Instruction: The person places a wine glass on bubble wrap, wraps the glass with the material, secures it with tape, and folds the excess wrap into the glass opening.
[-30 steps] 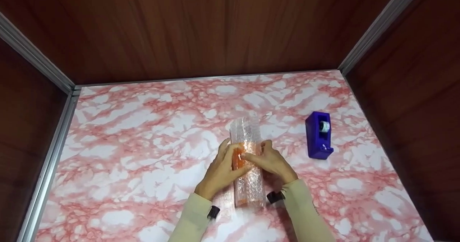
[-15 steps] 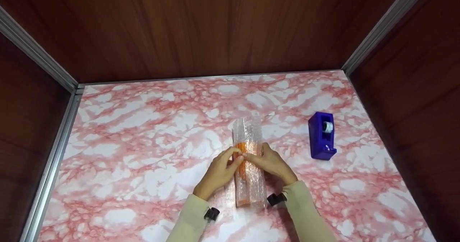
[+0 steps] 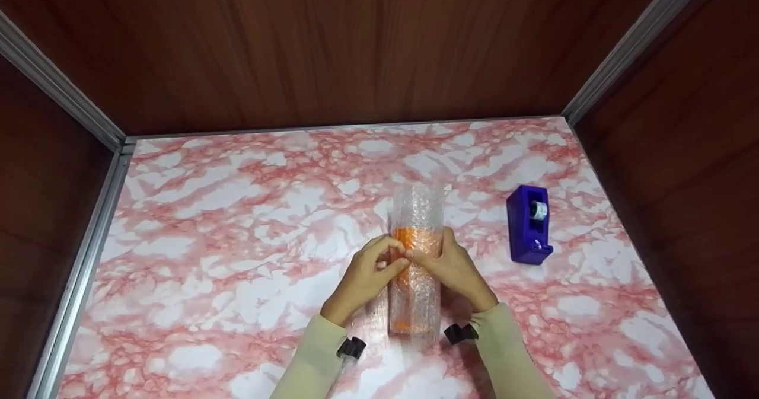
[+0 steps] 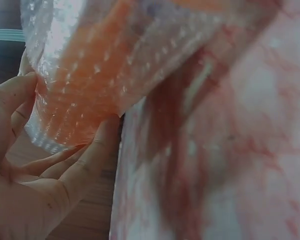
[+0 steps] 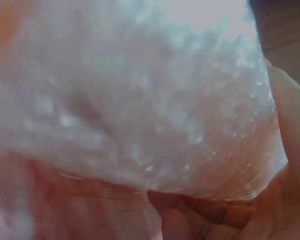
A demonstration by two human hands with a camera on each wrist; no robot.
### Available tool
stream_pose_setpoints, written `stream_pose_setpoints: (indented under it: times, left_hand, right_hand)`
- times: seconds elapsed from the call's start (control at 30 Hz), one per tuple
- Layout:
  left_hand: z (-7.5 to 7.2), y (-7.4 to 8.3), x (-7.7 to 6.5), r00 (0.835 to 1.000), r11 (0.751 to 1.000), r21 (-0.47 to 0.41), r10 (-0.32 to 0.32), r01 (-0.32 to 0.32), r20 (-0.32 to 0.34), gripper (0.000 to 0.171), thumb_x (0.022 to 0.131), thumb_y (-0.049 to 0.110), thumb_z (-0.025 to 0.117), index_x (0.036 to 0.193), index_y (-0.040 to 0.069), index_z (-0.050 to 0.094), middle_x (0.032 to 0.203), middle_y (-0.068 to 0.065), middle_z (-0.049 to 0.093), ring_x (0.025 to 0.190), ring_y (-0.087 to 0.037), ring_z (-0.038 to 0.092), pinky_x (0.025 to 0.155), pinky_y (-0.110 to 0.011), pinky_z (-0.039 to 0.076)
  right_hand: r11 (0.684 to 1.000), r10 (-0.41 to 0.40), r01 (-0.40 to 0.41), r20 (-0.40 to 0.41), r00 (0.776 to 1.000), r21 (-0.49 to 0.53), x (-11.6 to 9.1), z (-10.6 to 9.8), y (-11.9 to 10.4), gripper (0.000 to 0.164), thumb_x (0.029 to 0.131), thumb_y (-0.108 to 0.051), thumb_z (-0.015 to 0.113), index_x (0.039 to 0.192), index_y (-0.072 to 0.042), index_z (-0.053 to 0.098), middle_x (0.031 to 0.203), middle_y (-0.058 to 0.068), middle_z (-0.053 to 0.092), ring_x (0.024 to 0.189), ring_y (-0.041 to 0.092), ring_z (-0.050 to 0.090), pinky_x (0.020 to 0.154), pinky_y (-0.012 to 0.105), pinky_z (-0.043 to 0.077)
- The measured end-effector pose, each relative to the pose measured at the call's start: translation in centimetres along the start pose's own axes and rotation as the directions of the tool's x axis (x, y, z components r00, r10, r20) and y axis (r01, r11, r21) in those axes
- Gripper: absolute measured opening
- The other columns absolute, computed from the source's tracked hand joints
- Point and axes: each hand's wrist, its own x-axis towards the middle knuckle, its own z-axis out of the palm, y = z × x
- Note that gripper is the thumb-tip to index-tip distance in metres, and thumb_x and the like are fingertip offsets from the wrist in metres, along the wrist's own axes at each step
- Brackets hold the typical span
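Observation:
A roll of clear bubble wrap [image 3: 422, 206] stands lengthwise before me, with something orange [image 3: 405, 274] showing through its layers. My left hand [image 3: 363, 275] grips its left side, thumb and forefinger near the middle of the roll. From the right, my right hand [image 3: 459, 273] holds it, the thumb lying across the front close to the left fingertips. In the left wrist view, thumb and fingers of the left hand [image 4: 50, 192] lie round the bubble wrap [image 4: 97, 75]. The right wrist view has the right hand [image 5: 285, 200] curled round the wrap's [image 5: 155, 105] side and underside.
A purple tape dispenser [image 3: 526, 227] with a small roll of tape [image 3: 538, 210] stands on the right of the red-and-white marbled table [image 3: 237, 209]. Dark wooden panels [image 3: 332, 49] with metal edging enclose the back and both sides.
The bubble wrap roll has shifted slightly to the right, its far end now a little higher in view. Both hands keep hold of it, and the left fingers have drawn in toward the right thumb.

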Motion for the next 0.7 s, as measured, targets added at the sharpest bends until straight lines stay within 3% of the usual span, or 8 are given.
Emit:
stream_pose_setpoints:
  times: [0.13, 0.37, 0.57, 0.7]
  left_hand:
    - [-0.2, 0.9, 0.3, 0.999, 0.999, -0.022, 0.049, -0.050, -0.020, 0.012, 0.096, 0.019, 0.070, 0.104, 0.015, 0.062, 0.104, -0.010, 0.057, 0.092, -0.027, 0.060, 0.084, -0.039, 0.056]
    - [-0.4, 1.5, 0.0, 0.998, 0.998, -0.060, 0.034, -0.037, -0.044, 0.022, 0.095, 0.029, 0.071, 0.106, 0.014, 0.060, 0.145, -0.011, 0.045, 0.105, -0.026, 0.062, 0.085, -0.032, 0.056]
    - [-0.4, 1.5, -0.2, 0.996, 0.991, -0.109, 0.068, -0.074, -0.062, 0.020, 0.095, 0.023, 0.071, 0.107, 0.012, 0.060, 0.152, -0.016, 0.038, 0.117, -0.028, 0.060, 0.087, -0.034, 0.055]
    - [-0.5, 1.7, -0.2, 0.992, 0.985, -0.132, 0.102, -0.111, -0.074, 0.019, 0.094, 0.015, 0.073, 0.107, 0.011, 0.060, 0.154, -0.014, 0.036, 0.118, -0.027, 0.060, 0.089, -0.034, 0.055]
  right_hand:
    - [0.995, -0.098, 0.099, -0.041, 0.994, 0.007, -0.4, -0.3, -0.5, 0.085, 0.076, -0.054, 0.083, 0.137, -0.014, 0.039, 0.118, 0.013, 0.064, 0.097, 0.027, 0.066, 0.078, 0.043, 0.056]
    - [0.973, -0.227, 0.222, -0.093, 0.970, -0.058, -0.7, -0.4, -0.9, 0.083, 0.076, -0.052, 0.084, 0.135, -0.013, 0.040, 0.113, 0.011, 0.065, 0.094, 0.024, 0.067, 0.076, 0.042, 0.056]
    - [0.955, -0.297, 0.292, -0.121, 0.947, -0.058, -1.0, -0.3, -1.0, 0.090, 0.076, -0.047, 0.087, 0.141, -0.011, 0.037, 0.118, 0.014, 0.064, 0.101, 0.025, 0.065, 0.080, 0.044, 0.055]
    - [0.929, -0.369, 0.363, -0.145, 0.918, -0.064, -1.1, -0.2, -1.1, 0.092, 0.076, -0.042, 0.088, 0.143, -0.008, 0.036, 0.122, 0.016, 0.063, 0.106, 0.026, 0.064, 0.084, 0.046, 0.054]
